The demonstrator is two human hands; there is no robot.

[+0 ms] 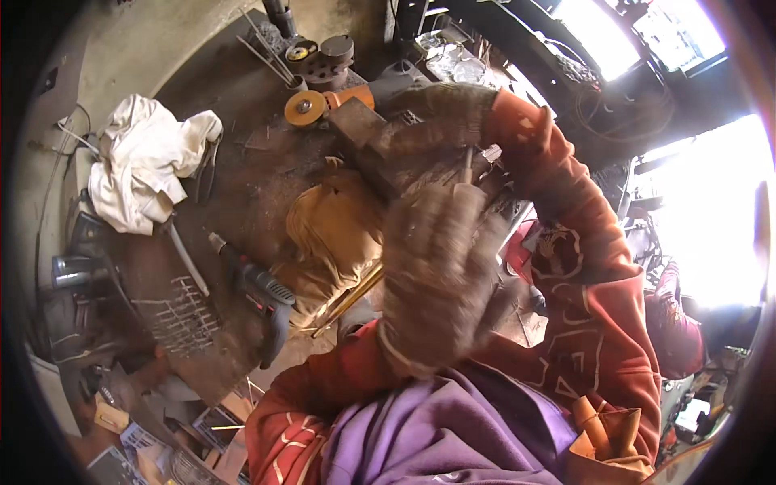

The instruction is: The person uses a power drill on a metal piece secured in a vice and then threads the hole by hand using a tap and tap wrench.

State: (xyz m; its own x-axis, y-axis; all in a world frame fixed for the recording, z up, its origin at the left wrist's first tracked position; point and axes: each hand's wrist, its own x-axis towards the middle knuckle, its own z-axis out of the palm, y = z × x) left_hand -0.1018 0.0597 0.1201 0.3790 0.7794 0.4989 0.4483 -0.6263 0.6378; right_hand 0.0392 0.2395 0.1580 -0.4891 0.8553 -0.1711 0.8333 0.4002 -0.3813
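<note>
Both my hands wear dark, dirty work gloves and are smeared by motion. My left hand (436,271) is in front of my chest, its back toward me; its fingers are too blurred to read. A thin metal rod (466,166) shows just beyond its fingertips. My right hand (440,109) reaches across the far side of the bench, beside a dark metal block (356,123) and the rear of an orange angle grinder (349,99) with an orange disc (305,107). Its grip is blurred, so what it holds, if anything, is unclear. A tan cloth or leather piece (335,222) lies left of my left hand.
On the dark bench (250,174) lie a cordless drill (257,283), a white cloth (145,162), pliers (208,168) and a metal grid of rods (187,315). Round metal parts (335,52) stand at the back. A person in red (675,331) is at the right.
</note>
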